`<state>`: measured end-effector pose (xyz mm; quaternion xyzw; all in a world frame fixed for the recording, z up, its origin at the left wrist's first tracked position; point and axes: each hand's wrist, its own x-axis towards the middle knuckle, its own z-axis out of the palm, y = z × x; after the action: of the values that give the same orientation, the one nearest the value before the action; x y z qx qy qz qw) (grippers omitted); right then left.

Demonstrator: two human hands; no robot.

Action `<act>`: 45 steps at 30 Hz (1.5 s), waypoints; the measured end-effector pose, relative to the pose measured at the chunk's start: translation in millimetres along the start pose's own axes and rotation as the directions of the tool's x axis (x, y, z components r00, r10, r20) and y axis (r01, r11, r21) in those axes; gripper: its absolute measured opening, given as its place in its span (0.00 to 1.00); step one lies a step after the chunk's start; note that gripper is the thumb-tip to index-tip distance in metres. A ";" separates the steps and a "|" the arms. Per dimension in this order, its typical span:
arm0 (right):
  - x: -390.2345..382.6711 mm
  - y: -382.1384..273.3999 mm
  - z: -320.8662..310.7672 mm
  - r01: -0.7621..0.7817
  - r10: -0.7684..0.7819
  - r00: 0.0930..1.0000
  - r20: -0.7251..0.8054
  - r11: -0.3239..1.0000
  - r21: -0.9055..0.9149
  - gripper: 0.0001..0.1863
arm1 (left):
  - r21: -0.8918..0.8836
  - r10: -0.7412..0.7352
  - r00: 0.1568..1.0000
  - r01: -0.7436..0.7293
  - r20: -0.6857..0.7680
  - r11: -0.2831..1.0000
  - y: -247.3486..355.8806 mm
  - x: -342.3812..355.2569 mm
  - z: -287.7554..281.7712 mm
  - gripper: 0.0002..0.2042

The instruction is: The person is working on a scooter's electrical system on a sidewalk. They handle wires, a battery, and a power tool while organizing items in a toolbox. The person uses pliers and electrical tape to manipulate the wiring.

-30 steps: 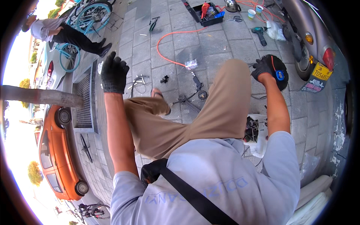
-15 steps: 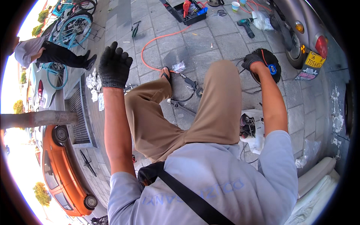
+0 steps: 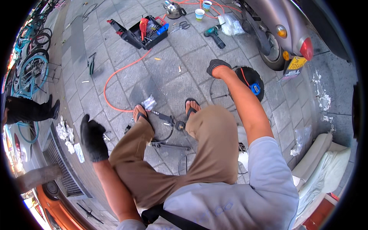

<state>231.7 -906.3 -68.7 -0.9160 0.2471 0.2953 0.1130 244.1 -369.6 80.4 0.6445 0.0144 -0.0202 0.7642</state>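
Observation:
My left hand [image 3: 94, 138], in a black glove, hangs over the paving by my left knee, thumb apart from loosely bent fingers and nothing visible in it. My right hand [image 3: 218, 68], also black-gloved, is held out ahead with its fingers curled; whatever they may hold is hidden. Beside the right wrist lies a black round tyre-like thing [image 3: 249, 76] with a blue round piece [image 3: 255, 89] and an orange strip. An orange hose [image 3: 105, 86] curves to a black inflator gun [image 3: 163, 117] near my feet. A small clear plastic bag [image 3: 149, 102] lies there too.
Ahead stand an open toolbox [image 3: 134, 36], a kettle [image 3: 174, 10] and paper cups [image 3: 199, 14]. A green drill [image 3: 214, 36], scissors [image 3: 183, 25] and pliers [image 3: 91, 64] lie around. A scooter [image 3: 274, 27] stands right; crumpled paper [image 3: 65, 132] and a person's legs [image 3: 28, 109] are left.
My view has shifted, bringing both feet and the whole toolbox into sight. The left hand has lowered beside my knee. My right hand has come off the black round thing and moved left of it.

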 end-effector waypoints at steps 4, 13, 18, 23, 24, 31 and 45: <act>73.3 12.1 -1.0 -0.174 0.174 0.985 -0.002 0.983 0.060 0.21 | 0.343 0.161 0.987 -0.142 -0.027 0.929 9.6 20.2 15.8 0.23; 264.3 81.8 27.1 -0.358 0.429 0.853 -0.298 0.896 0.264 0.21 | 0.756 0.179 0.978 -0.037 -0.107 0.653 -5.8 68.3 -1.3 0.19; 324.7 112.0 31.9 -0.386 0.436 0.827 -0.356 0.899 0.206 0.21 | 0.788 0.110 0.982 0.055 -0.154 0.613 -18.8 85.4 -11.8 0.20; 346.4 111.0 33.5 -0.312 0.348 0.884 -0.310 0.936 0.160 0.17 | 0.796 0.105 0.986 0.040 -0.129 0.604 -21.9 85.6 1.4 0.22; 343.5 105.8 28.7 -0.274 0.306 0.896 -0.321 0.951 0.142 0.16 | 0.802 0.116 0.987 0.018 -0.109 0.598 -23.4 83.3 -0.7 0.22; 336.2 -24.6 6.8 -0.002 0.048 0.986 0.161 0.962 -0.274 0.19 | 0.805 0.139 0.990 -0.061 -0.026 0.590 -18.0 79.1 10.7 0.24; 339.7 -296.3 43.4 0.249 -0.356 0.863 -0.359 0.917 -0.312 0.26 | 0.739 0.106 0.994 -0.056 -0.021 0.671 -15.7 50.2 8.7 0.16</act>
<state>603.5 -769.5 -288.0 -0.9914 0.0770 0.1050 -0.0144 293.5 -381.4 63.9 0.8982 0.0002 0.0298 0.4386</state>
